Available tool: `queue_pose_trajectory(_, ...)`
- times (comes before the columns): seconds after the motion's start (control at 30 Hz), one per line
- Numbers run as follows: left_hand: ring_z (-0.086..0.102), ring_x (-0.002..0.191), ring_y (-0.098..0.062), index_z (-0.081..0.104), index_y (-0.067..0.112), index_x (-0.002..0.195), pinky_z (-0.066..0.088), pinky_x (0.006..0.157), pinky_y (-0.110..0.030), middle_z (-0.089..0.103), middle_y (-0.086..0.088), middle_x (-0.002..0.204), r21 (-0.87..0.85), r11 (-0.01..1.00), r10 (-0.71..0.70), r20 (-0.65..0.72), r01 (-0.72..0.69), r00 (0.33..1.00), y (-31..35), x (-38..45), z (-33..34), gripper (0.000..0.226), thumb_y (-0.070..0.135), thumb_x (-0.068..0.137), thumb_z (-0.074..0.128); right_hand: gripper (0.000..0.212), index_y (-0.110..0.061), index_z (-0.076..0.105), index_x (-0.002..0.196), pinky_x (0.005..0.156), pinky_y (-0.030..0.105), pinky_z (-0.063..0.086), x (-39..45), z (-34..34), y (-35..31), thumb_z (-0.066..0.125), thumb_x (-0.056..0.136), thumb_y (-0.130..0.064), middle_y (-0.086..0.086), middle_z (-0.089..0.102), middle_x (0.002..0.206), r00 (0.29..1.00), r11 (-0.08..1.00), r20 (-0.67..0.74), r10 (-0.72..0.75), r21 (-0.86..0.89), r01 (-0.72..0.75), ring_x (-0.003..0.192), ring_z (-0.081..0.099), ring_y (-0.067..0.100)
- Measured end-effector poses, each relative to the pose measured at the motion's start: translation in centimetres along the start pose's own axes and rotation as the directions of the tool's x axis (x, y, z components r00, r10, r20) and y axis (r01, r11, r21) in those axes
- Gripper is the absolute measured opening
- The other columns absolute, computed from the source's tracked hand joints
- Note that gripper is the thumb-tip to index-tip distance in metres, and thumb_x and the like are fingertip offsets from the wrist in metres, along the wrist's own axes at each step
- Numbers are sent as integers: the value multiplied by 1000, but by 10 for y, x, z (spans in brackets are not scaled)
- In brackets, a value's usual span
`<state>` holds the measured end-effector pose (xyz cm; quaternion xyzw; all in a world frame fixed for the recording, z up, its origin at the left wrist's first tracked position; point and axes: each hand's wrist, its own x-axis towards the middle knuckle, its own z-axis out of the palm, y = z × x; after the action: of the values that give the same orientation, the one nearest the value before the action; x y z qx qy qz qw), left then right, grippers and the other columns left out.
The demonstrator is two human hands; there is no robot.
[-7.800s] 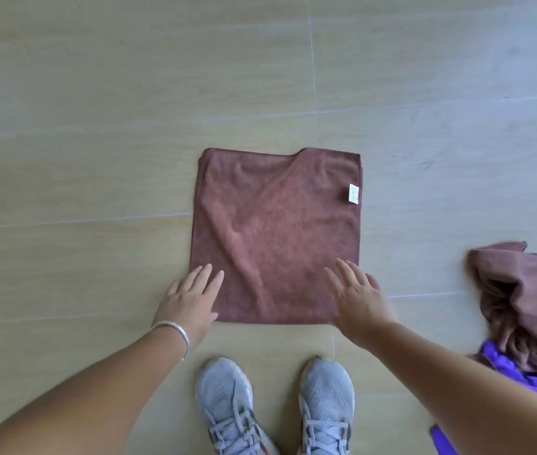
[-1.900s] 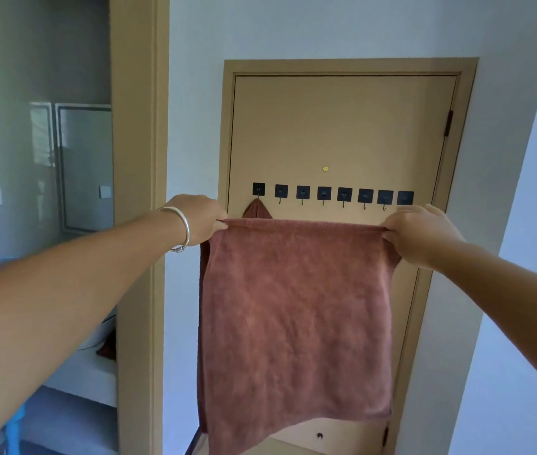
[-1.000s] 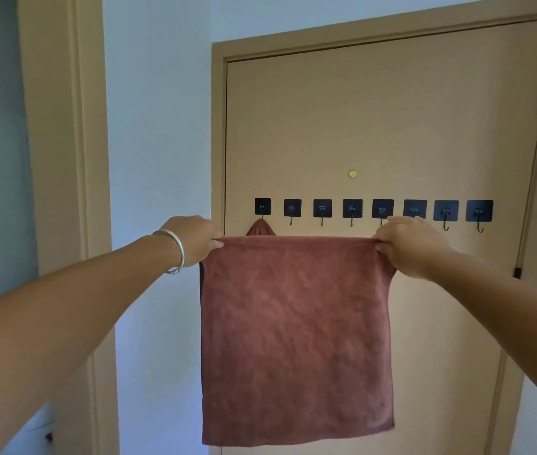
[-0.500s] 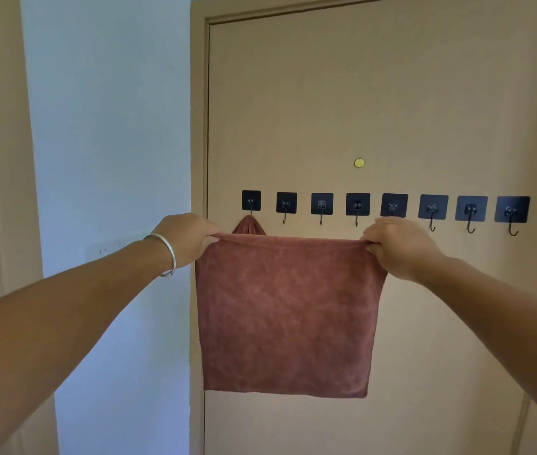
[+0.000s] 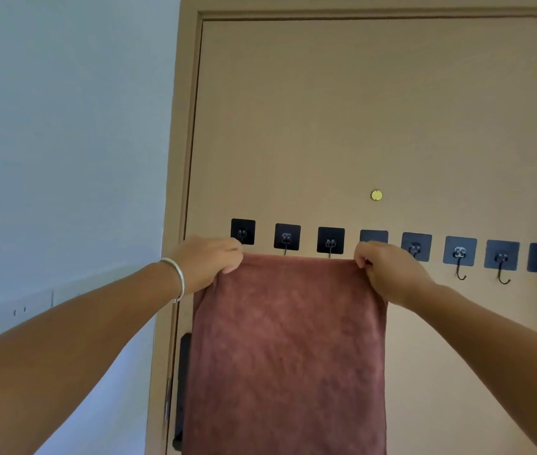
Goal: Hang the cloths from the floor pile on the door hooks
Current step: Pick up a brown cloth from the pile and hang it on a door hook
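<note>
Cloth (image 5: 288,349) gripped by both hands.

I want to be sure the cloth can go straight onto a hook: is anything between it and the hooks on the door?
Nothing visible stands in the way. The left hand and right hand hold the cloth by its top corners, with its top edge just below the row of hooks. Whether it already touches a hook cannot be told.

Soft even daylight, slight wide-angle distortion
</note>
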<state>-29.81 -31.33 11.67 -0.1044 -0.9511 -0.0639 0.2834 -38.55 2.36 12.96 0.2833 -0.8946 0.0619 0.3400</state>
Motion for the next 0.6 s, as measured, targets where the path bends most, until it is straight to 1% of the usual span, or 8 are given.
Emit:
queue_pose_trajectory(0.1,56,72,-13,62,42,89,42,60,-24,61,10,81,-209,975,-69,45,77,997,-9,26,15,28,25,67,57,38,-32,46,91,62,28,29,17,18,-5,46,81,5,-11,54,107,978,952,98,-182,-231,200,94,41,15)
queue_pose_trajectory(0.17,56,86,-13,61,41,100,46,77,-29,61,9,95,-54,998,-16,85,21,996,-17,44,33,19,44,81,54,45,-40,48,120,69,28,34,28,31,-11,47,91,-6,-10,51,125,962,909,177,-207,-328,256,108,41,17)
queue_pose_trajectory(0.2,55,88,-13,61,34,98,45,83,-30,60,7,97,16,1000,4,89,-5,996,-21,52,43,27,54,86,48,49,-43,42,131,72,29,38,32,38,-16,44,94,-10,-8,51,125,962,907,202,-181,-345,243,110,42,19)
queue_pose_trajectory(0.3,52,78,-14,54,22,82,43,74,-29,56,3,88,218,974,47,40,-54,998,-24,68,61,48,68,87,38,52,-45,30,141,74,34,42,42,57,-31,35,97,-17,-2,55,114,971,920,214,-103,-351,175,107,45,22)
queue_pose_trajectory(0.37,49,74,-13,48,23,80,36,64,-28,52,3,85,265,963,44,34,-52,998,-23,78,69,47,68,89,35,50,-43,26,143,72,34,38,50,67,-36,34,99,-22,1,55,113,974,907,214,-80,-390,160,106,47,23)
queue_pose_trajectory(0.47,52,93,-19,50,25,117,41,76,-29,52,0,106,288,957,-5,81,-18,997,-26,92,72,40,56,97,34,50,-38,26,145,72,33,33,66,78,-40,35,99,-22,3,55,115,975,881,219,-29,-455,128,107,47,25)
queue_pose_trajectory(0.53,48,106,-22,38,34,138,38,81,-28,47,-1,119,332,943,-23,102,-12,995,-30,102,74,39,41,100,41,49,-34,29,144,74,34,34,78,83,-41,37,98,-19,4,55,116,977,877,212,12,-472,92,109,47,26)
queue_pose_trajectory(0.6,44,117,-26,22,38,146,35,85,-29,41,-5,130,364,931,-41,150,-16,988,-32,111,76,53,30,98,45,45,-31,33,141,79,36,37,90,88,-43,39,98,-18,6,55,117,977,872,211,41,-485,68,111,47,27)
